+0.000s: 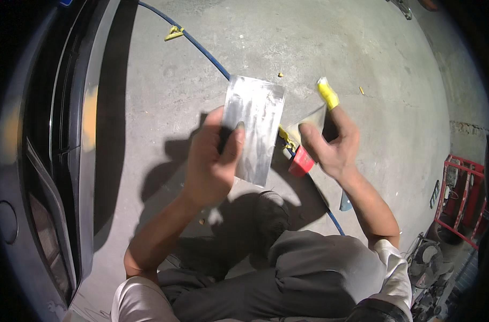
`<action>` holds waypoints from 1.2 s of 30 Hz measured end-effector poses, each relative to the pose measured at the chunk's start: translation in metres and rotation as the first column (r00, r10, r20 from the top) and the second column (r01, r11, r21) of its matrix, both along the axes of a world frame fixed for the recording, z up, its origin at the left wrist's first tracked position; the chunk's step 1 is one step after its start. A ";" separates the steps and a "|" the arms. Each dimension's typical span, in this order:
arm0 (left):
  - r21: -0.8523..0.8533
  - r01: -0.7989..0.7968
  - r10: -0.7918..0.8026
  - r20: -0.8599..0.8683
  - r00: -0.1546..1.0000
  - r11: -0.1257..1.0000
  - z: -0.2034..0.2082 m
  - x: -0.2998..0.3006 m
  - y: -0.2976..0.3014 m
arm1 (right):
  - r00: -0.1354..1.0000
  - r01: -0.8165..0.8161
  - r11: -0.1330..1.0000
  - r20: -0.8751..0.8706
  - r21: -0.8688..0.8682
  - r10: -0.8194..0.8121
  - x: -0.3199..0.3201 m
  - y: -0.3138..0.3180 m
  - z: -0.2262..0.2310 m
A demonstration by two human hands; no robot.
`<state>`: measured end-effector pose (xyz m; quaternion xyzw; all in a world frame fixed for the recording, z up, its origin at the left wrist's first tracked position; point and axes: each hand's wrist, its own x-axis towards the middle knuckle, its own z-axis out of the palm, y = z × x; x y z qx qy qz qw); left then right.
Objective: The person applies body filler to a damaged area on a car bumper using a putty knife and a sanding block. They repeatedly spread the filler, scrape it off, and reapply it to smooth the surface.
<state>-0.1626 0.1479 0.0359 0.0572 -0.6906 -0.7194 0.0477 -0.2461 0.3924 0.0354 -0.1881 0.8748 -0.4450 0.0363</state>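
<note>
Left hand has got a flat metal plate pinched by one edge, thumb on top, probably to leave most of its face free, while the right hand grips a red-handled scraper just beside it, both up over the concrete floor.

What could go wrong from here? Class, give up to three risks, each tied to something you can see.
1. The left hand grips a flat metal plate bare; if its edges are sharp, a slip might cut the fingers.
2. The right hand holds a thin blade with yellow wrapping on one finger, which could make the grip less sure.
3. The blue hose crosses the floor near the shoe and might catch a foot.
</note>
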 end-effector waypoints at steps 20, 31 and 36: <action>0.370 0.041 -0.085 0.103 0.991 0.928 -0.002 -0.010 -0.016 | 0.865 -0.360 0.932 -0.388 -0.040 0.318 0.031 -0.053 0.041; 0.899 0.228 -0.487 -0.019 0.873 0.374 -0.046 0.008 0.002 | 0.974 0.218 0.843 0.170 -0.492 -0.153 -0.039 -0.033 -0.003; 0.587 0.334 -0.443 0.048 0.895 0.738 -0.078 0.014 0.025 | 0.956 0.171 0.841 0.292 -0.514 -0.017 0.000 -0.068 -0.005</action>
